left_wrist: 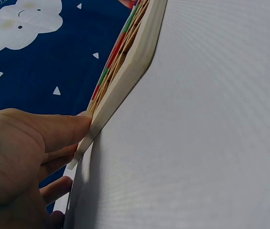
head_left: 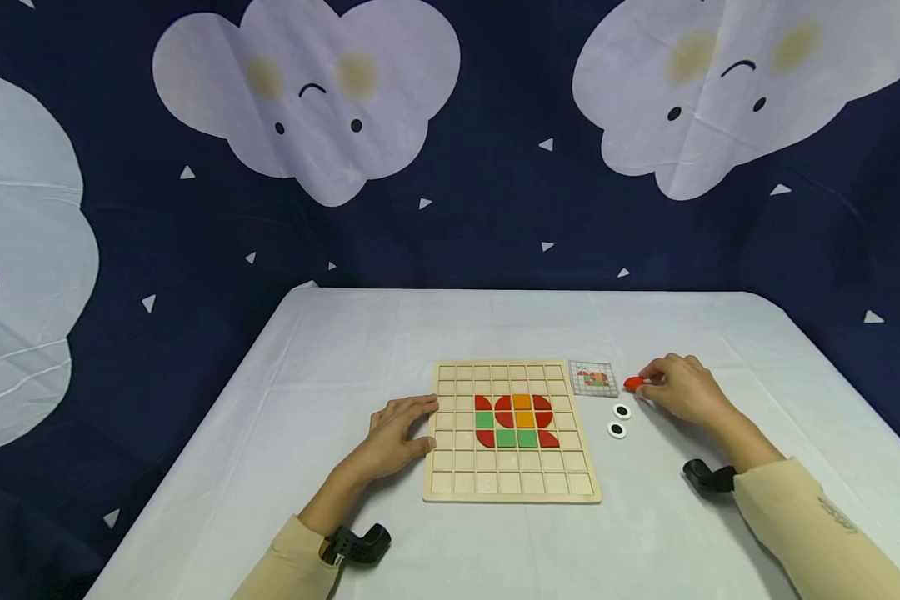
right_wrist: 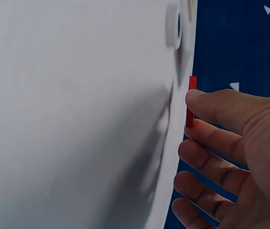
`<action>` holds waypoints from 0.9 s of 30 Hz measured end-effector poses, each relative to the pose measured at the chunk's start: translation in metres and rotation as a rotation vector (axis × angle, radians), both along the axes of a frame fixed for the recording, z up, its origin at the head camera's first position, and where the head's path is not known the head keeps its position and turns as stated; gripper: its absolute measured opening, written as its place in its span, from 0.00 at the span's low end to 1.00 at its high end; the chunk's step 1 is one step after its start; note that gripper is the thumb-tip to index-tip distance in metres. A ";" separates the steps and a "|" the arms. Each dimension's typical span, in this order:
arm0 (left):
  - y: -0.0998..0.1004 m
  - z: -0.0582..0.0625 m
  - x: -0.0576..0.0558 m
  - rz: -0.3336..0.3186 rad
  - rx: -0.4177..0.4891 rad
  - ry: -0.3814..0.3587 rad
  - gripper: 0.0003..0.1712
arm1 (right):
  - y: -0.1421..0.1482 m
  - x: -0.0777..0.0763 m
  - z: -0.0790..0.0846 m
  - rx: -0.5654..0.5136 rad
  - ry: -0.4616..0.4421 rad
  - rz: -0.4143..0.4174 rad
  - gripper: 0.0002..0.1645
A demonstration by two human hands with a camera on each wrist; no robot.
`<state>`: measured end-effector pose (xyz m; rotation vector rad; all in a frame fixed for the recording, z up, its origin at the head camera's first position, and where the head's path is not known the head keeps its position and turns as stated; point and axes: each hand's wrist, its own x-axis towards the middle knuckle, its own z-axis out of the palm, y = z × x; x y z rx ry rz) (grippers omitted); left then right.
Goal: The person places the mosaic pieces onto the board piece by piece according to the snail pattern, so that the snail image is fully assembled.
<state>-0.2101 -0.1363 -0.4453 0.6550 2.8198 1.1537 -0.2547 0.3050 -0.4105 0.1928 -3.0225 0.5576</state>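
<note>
A wooden grid board (head_left: pixel 450 479) lies on the white table, with several red, green and orange pieces (head_left: pixel 524 417) set in its middle cells. My left hand (head_left: pixel 396 437) rests against the board's left edge, thumb and fingertips touching it. In the left wrist view that thumb (left_wrist: pixel 68 131) presses the board's side. To the right of the board, my right hand (head_left: pixel 682 387) pinches a small flat red piece (head_left: pixel 633 383) between thumb and index finger. The right wrist view shows this red piece (right_wrist: pixel 191 114) edge-on, with the other fingers loosely bent.
A small pattern card (head_left: pixel 593 379) lies at the board's upper right. Two white discs with black centres, an upper disc (head_left: pixel 622 411) and a lower disc (head_left: pixel 617 430), lie between the board and my right hand. Behind the table (head_left: pixel 360 325) hangs a dark blue cloud-printed cloth (head_left: pixel 487 258).
</note>
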 end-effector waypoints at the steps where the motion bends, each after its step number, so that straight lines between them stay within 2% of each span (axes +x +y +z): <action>1: 0.000 0.000 0.000 0.000 0.000 0.000 0.30 | -0.002 0.001 0.001 -0.002 0.011 0.008 0.19; 6: -0.001 0.000 0.000 -0.008 -0.001 0.003 0.30 | -0.021 0.004 0.007 -0.013 0.054 0.048 0.18; 13: -0.001 0.000 0.000 -0.011 0.002 0.000 0.30 | -0.062 0.006 0.017 -0.050 0.066 0.113 0.15; 20: 0.000 0.001 0.001 -0.006 0.010 -0.011 0.30 | -0.109 0.007 0.017 -0.056 0.114 0.211 0.15; 27: 0.000 0.001 0.001 0.000 0.007 -0.013 0.30 | -0.153 0.006 0.014 -0.058 0.107 0.296 0.13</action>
